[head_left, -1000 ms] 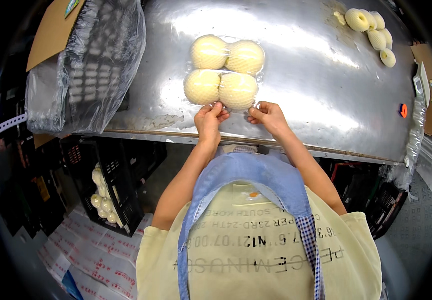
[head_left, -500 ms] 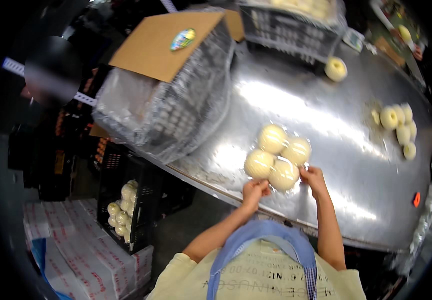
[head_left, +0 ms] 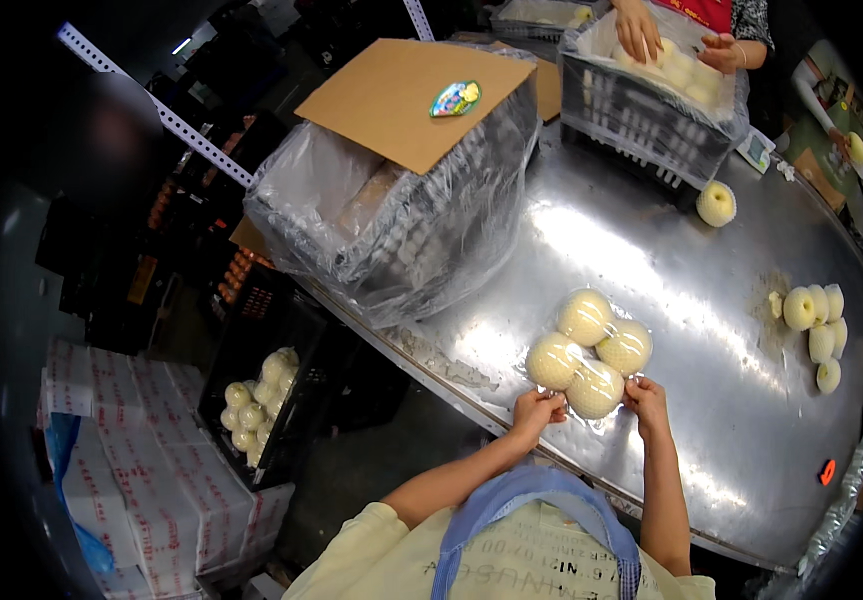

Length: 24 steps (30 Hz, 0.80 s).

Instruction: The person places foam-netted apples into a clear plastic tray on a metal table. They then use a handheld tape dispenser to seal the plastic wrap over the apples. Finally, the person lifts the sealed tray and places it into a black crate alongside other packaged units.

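A clear plastic bag of round, pale yellow fruit in foam nets point(head_left: 593, 388) lies on the metal table in front of me. Several fruits sit close together in it, and light glints off the film. My left hand point(head_left: 539, 412) is closed, pinching the near left corner of the bag. At its near right corner, the fingers of my right hand point(head_left: 647, 400) are pinched on the film. Both forearms reach up from the lower edge, on either side of the bag's near end.
A plastic-lined crate point(head_left: 402, 230) topped with cardboard point(head_left: 417, 100) stands left. At the far side, a co-worker's hands point(head_left: 638, 32) are over a lined crate of fruit point(head_left: 642, 120). Loose netted fruits point(head_left: 822, 344) lie right; a black crate of bagged fruit point(head_left: 262, 400) stands below left.
My view has shifted, so the table and crates sit further right and lower in it. A co-worker's hands have come into view at the far crate. Both my hands keep hold of the bag.
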{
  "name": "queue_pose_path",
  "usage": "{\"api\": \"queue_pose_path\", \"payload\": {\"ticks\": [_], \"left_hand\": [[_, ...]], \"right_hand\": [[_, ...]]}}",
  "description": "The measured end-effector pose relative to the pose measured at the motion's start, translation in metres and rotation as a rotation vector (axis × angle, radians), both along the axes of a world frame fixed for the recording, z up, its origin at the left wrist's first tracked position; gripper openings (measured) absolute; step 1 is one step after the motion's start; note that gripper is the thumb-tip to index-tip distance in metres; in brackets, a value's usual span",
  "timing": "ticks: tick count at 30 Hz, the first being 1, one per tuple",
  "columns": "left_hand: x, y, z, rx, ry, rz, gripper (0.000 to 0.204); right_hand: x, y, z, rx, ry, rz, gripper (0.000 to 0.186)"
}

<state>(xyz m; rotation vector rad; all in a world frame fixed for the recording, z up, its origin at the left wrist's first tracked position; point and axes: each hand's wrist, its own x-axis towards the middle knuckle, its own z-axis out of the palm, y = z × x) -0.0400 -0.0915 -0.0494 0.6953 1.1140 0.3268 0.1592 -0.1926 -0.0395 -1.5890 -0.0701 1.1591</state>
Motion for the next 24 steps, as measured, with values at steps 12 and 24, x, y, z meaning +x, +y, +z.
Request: {"api": "queue_pose_path", "payload": {"ticks": [12,24], "left_hand": [[-0.067,0.083,0.048,0.128,0.256,-0.661,0.028],[0.012,0.114,0.038,0.237,0.229,-0.589,0.018]], "right_hand": [[0.038,-0.022,0.012,-0.028,-0.140,0.310,0.017],[0.033,-0.020,0.005,-0.071,-0.167,0.321,0.025]]}}
